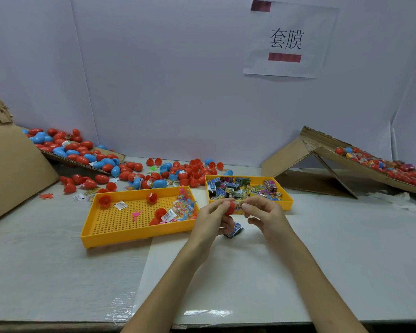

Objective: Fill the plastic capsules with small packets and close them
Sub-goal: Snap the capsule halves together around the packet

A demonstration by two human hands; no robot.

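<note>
My left hand (pixel 213 218) grips a red capsule half (pixel 230 207) over the table, in front of the right tray. My right hand (pixel 264 212) pinches a small printed packet (pixel 238 205) at the open mouth of that half. More packets (pixel 234 230) poke out below my left hand, apparently held in its lower fingers. The right yellow tray (pixel 289 200) is heaped with printed packets. The left yellow perforated tray (pixel 111 236) holds several red capsule halves, small bagged toys and a loose packet.
Loose red and blue capsules (pixel 178 173) lie scattered behind both trays and on a cardboard ramp (pixel 82 162) at the left. A cardboard chute (pixel 370 169) at the right carries closed capsules. A white partition with a paper sign stands behind.
</note>
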